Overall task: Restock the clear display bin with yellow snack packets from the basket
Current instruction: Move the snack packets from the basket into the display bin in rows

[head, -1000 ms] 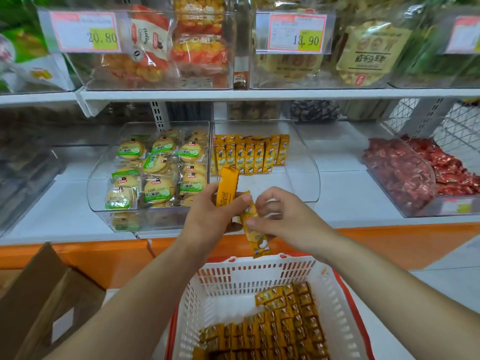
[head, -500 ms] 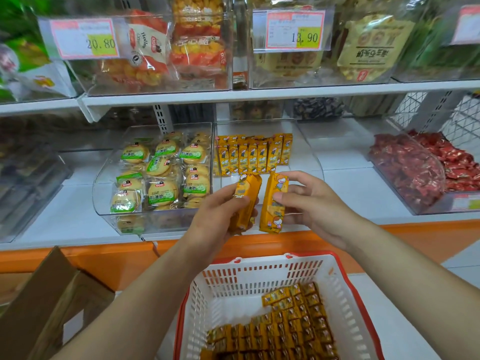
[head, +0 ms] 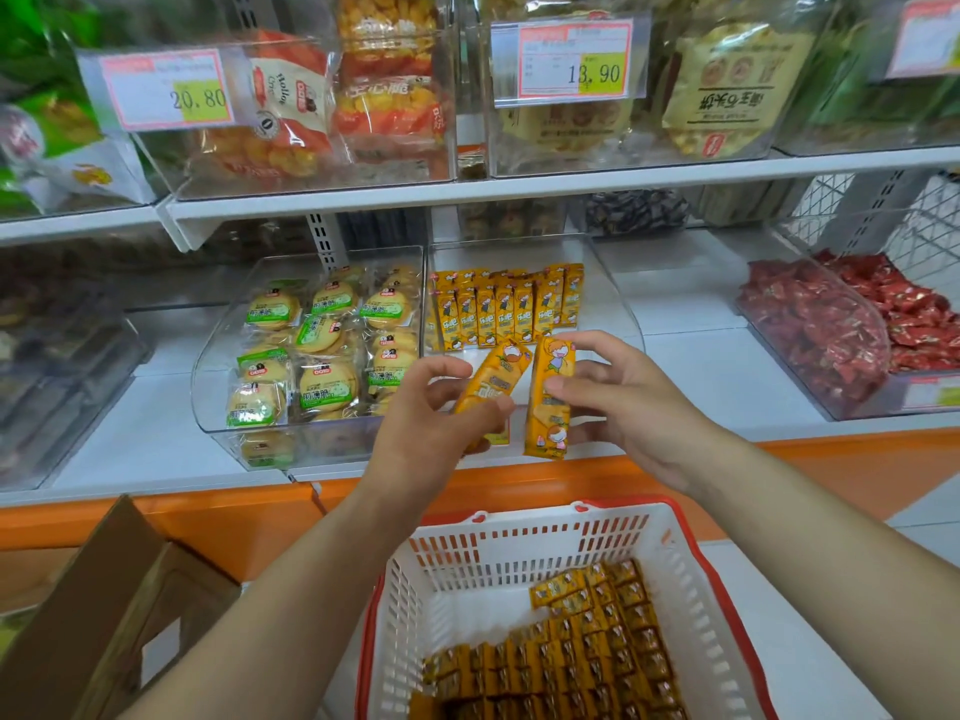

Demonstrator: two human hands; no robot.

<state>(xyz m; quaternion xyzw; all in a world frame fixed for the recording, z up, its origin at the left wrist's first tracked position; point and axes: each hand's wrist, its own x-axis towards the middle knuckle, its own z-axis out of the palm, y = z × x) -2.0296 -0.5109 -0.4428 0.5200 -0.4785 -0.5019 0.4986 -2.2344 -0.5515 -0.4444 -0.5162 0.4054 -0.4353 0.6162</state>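
My left hand grips a tilted yellow snack packet between thumb and fingers. My right hand pinches a second yellow packet, held upright beside the first. Both packets hang in front of the clear display bin, which holds a row of several upright yellow packets at its back. Below, the white basket with a red rim holds many more yellow packets packed in rows.
A clear bin of green-labelled round cakes stands left of the display bin. A bin of red candies is at the right. A cardboard box stands low left. An upper shelf carries bins with price tags.
Both hands have risen from above the basket to the display bin's front. The packets, first held close together, are now apart, one in each hand.
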